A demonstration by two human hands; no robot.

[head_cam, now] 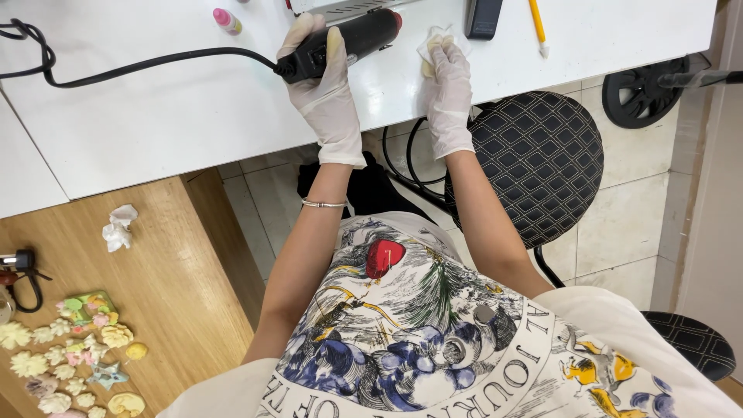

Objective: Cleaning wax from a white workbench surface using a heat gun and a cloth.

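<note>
Printed cloth of the person's shirt (433, 340) fills the bottom of the view, closest of all, with both bare forearms reaching up from it toward the white table (178, 108). Far left, on a lower wooden surface (178, 271), small pastel moulded shapes (73, 352) lie spread apart in a loose cluster, probably so none touches another, and a crumpled white tissue (118, 227) sits just above them. A black power cord (131, 66) trails across the white table to the black handheld heat tool (344, 42), which lies nearly flat with its red-tipped nozzle aimed right. Gloved in white, the left hand (325, 85) is curled closed around the tool's handle, thumb over the top, seemingly to steady the nozzle toward the other hand. Just beside that nozzle, the gloved right hand (449, 89) presses a small pale piece on a white square of paper (436, 42) with its fingers nearly closed upon it; how firmly it pinches cannot be told. Behind sits a black quilted chair (534, 162).
</note>
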